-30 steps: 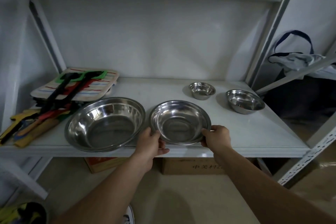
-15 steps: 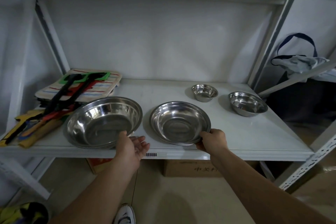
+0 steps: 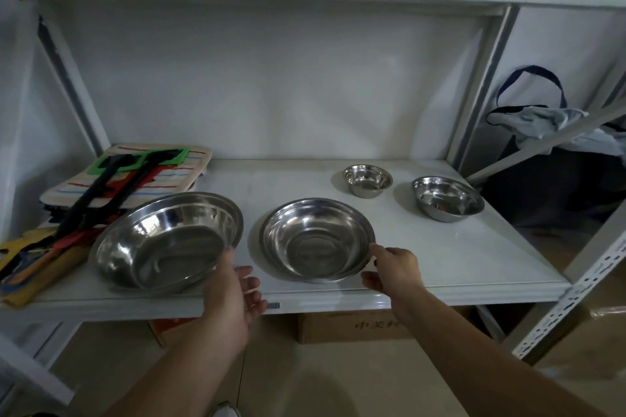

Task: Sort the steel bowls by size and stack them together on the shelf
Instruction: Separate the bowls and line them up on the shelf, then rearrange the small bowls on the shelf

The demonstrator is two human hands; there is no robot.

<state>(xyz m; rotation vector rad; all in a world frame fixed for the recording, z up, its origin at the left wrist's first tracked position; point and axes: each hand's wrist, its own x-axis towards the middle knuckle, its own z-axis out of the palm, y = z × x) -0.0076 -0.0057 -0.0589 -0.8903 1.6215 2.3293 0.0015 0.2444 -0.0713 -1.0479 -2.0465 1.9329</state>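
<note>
At the far left of the white shelf (image 3: 440, 247) lies a heap of long-handled utensils (image 3: 67, 230) in black, red, yellow and green, their handles crossing over a stack of striped woven cloth mats (image 3: 162, 173). Just beside them the largest bowl (image 3: 166, 240) of polished steel is tilted, its far rim raised and its near edge low by the shelf's front lip. The left hand (image 3: 233, 294) has its thumb on that bowl's right rim; the other fingers (image 3: 254, 294) are spread loosely below the shelf edge, so its grip is a light pinch at most, and whether fingers reach under the bowl cannot be told.

A narrow strip of bare shelf separates this from the medium bowl (image 3: 316, 239), round, shallow, with a flat base and broad flared rim, sitting flat near the front edge. The right hand (image 3: 394, 267) closes on its right rim, thumb on top and fingers curled beneath.

Behind and to the right, well apart from both, stand the smallest bowl (image 3: 367, 179) towards the back wall and a slightly larger small bowl (image 3: 447, 198) by the right upright post. The middle and back of the shelf between the mats and the smallest bowl are open. A cardboard box (image 3: 355, 325) sits on the floor below the shelf. A cloth bag (image 3: 531, 112) hangs beyond the right frame.
</note>
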